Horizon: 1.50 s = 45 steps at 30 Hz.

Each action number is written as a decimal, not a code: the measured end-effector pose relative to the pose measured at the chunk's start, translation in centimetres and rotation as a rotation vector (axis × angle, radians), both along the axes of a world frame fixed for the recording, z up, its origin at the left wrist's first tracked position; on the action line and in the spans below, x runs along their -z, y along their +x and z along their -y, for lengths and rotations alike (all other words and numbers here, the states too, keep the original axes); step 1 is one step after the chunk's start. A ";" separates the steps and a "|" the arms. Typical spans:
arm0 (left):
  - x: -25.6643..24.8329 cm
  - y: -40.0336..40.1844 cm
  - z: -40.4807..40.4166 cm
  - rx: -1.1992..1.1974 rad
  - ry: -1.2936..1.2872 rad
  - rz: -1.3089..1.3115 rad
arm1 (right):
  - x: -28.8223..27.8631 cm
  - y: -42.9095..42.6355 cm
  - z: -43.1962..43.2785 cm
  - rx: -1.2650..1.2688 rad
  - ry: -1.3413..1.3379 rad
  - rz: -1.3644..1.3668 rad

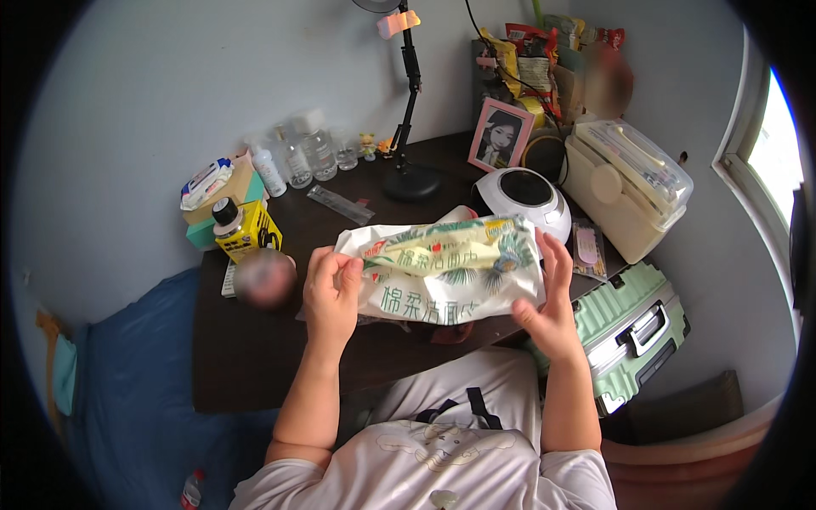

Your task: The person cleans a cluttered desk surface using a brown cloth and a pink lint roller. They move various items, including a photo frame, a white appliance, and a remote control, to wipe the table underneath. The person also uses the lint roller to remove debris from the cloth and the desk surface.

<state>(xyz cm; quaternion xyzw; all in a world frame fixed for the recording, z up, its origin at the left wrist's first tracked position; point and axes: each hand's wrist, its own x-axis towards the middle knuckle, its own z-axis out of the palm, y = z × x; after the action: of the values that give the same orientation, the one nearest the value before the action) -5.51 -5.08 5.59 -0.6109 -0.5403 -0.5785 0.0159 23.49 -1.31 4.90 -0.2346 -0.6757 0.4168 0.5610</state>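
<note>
A soft white plastic pack of cotton face towels (446,271), printed with green leaves and writing, is held up over the near part of the desk. My left hand (333,287) grips its left end, with the thumb on the front face. At the right end is my right hand (551,299), its thumb by the lower corner and its fingers along the side edge. Those fingers are spread and slightly blurred, so whether they grip the pack cannot be told. The pack hides part of the desk behind it.
Beyond the pack on the dark desk (248,357) stand a black lamp (411,183), a white domed device (526,191), a pink photo frame (502,135) and a cream storage box (612,191). Bottles (319,153) and a yellow box (258,229) stand left. A green suitcase (631,338) is at right.
</note>
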 end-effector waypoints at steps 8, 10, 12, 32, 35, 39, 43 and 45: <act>0.0 1.6 -1.3 0.170 -0.099 0.252 | 1.1 1.8 1.0 0.141 0.067 0.177; -0.2 2.0 -1.3 0.186 -0.053 0.236 | 0.5 1.7 1.3 0.192 0.090 0.153; -0.3 2.2 -1.4 0.151 0.026 0.116 | 0.5 2.1 1.5 0.190 0.066 0.137; -3.9 9.1 -2.6 0.374 -0.042 -0.691 | 0.3 3.7 2.0 0.252 0.188 0.113; -4.5 9.2 -3.4 0.427 -0.002 -0.594 | 0.2 4.3 2.1 0.230 0.145 0.143; -5.2 9.2 -4.1 0.479 -0.110 -0.394 | 0.9 4.6 1.3 0.092 -0.035 0.028; -5.6 8.9 -3.4 0.699 -0.506 -0.048 | 2.0 4.9 0.9 -0.019 -0.157 -0.160; -5.4 8.6 -3.7 0.857 -0.603 0.179 | 2.1 4.6 1.0 -0.061 -0.241 -0.250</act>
<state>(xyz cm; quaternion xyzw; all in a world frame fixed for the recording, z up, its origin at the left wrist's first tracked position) 3.04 -1.34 10.99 -0.7025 -0.3836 -0.4020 -0.4446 28.08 -2.31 2.85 -0.2261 -0.5526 0.5375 0.5955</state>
